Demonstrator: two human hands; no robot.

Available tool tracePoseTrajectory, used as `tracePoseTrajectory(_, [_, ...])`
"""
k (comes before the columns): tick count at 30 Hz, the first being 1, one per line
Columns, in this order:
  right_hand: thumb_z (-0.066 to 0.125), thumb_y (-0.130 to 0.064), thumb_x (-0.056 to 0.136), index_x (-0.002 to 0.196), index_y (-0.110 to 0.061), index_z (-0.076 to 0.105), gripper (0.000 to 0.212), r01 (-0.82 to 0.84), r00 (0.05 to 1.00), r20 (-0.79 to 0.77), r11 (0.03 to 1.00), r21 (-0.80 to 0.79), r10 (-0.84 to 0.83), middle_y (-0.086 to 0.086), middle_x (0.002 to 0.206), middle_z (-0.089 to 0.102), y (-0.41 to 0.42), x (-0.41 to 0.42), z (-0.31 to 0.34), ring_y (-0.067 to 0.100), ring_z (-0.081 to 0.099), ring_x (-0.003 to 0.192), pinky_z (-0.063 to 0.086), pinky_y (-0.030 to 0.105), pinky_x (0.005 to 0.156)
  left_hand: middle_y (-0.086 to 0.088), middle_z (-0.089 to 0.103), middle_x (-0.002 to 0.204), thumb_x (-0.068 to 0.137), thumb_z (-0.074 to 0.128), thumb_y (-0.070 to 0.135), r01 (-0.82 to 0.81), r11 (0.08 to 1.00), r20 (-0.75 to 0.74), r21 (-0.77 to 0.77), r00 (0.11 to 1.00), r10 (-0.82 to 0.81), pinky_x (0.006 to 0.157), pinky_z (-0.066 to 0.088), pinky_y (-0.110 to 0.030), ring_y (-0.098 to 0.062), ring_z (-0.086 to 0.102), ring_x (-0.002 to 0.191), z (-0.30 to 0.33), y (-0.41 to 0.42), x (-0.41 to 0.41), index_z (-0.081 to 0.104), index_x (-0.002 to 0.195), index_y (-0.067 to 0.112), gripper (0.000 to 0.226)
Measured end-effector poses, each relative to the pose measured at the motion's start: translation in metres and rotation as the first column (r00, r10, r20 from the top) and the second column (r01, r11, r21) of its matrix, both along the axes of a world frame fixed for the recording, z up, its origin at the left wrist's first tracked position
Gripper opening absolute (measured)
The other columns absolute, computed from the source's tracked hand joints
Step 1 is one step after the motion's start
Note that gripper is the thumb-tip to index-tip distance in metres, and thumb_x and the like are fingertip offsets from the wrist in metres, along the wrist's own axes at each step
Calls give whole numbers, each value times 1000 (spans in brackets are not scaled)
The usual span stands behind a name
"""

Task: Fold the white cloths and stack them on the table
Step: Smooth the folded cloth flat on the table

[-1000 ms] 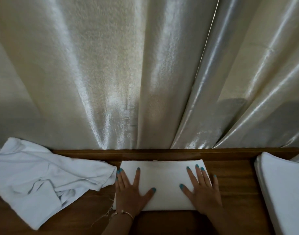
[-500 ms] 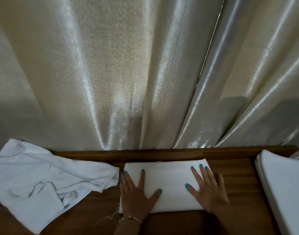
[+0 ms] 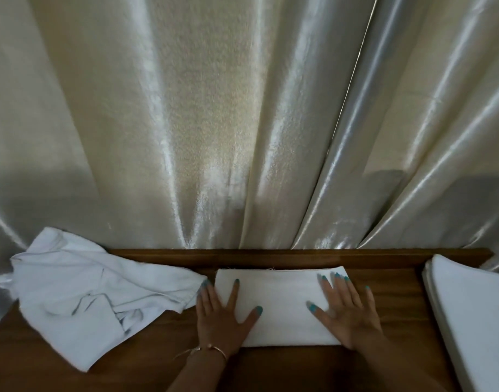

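A folded white cloth (image 3: pixel 282 304) lies as a neat rectangle on the wooden table (image 3: pixel 395 295), close to its far edge. My left hand (image 3: pixel 222 318) presses flat on the cloth's left end, fingers spread and straight. My right hand (image 3: pixel 345 312) presses flat on its right end the same way. A crumpled pile of unfolded white cloths (image 3: pixel 87 292) sits at the left, its edge touching the folded cloth's left corner. A stack of folded white cloths (image 3: pixel 471 312) stands at the right edge of the table.
A shiny cream curtain (image 3: pixel 214 123) hangs right behind the table's raised back rim (image 3: pixel 271 254). Bare wood shows between the folded cloth and the right stack, and along the near side.
Both hands stay flat on the folded cloth and have slid slightly outward along it. The view has shifted a little.
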State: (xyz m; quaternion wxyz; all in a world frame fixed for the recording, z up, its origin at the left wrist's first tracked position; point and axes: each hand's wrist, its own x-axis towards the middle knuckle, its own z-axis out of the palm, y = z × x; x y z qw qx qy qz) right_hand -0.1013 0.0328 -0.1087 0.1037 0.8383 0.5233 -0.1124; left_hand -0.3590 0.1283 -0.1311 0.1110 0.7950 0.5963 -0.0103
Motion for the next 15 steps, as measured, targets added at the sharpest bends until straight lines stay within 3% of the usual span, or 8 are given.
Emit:
tracePoseTrajectory(7, [-4, -85, 75, 133, -42, -36, 79, -25, 999, 34, 999, 21, 24, -5, 158, -26, 0, -35, 47, 18, -23, 146, -16, 55, 114, -18, -15, 158, 75, 3, 84, -21, 995, -87, 99, 996, 29, 117, -7, -49, -36, -21, 144, 58, -24, -84, -11, 147, 43, 83])
tracePoseTrajectory(15, [2, -83, 79, 148, -41, -17, 83, -334, 941, 4, 927, 171, 338, -6, 161, -16, 39, -167, 78, 18, -16, 148, -15, 54, 114, -8, -9, 160, 81, 11, 79, -81, 987, -172, 136, 980, 104, 117, -9, -49, -35, -19, 144, 105, -36, -192, -4, 148, 44, 77])
